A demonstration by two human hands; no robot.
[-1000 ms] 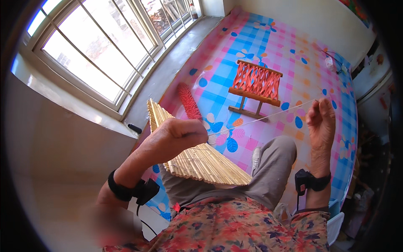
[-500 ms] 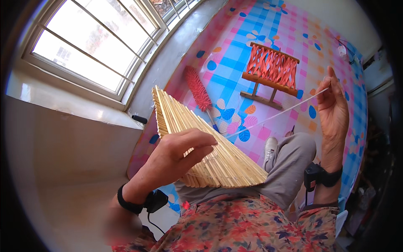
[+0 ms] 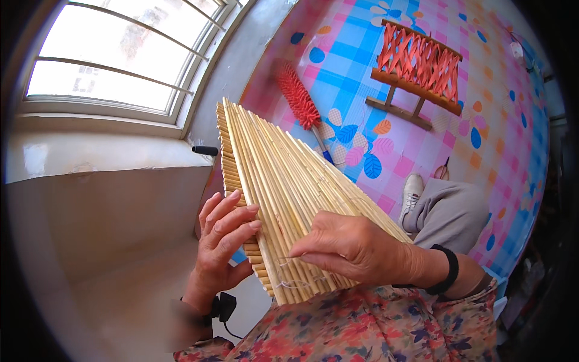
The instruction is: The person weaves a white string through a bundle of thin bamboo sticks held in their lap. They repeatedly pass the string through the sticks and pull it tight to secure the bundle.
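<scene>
A mat of pale straw-coloured stalks [image 3: 289, 175], laid side by side and stitched with white thread, lies tilted across my lap. Its left part is folded under, with stalk ends showing along that edge. My right hand [image 3: 356, 247] is over the near part of the mat, thumb and forefinger pinched together. A short bit of white thread [image 3: 283, 262] shows at those fingertips; the rest is hidden. Beside the left edge, my left hand [image 3: 220, 238] has its fingers stretched out and apart, their tips touching the stalks. Knotted thread ends [image 3: 292, 284] show near the close edge.
A wooden frame wound with red-orange strips [image 3: 419, 66] stands on the patterned floor covering [image 3: 356, 36]. Left of it lies a red fluffy duster [image 3: 298, 96]. Scissors [image 3: 442, 171] lie near my shoe [image 3: 412, 193]. A barred window [image 3: 120, 54] is at the left.
My right hand has come from the far right, where it held the thread taut, down onto the mat. My left hand has shifted from the mat's top to its left edge and opened.
</scene>
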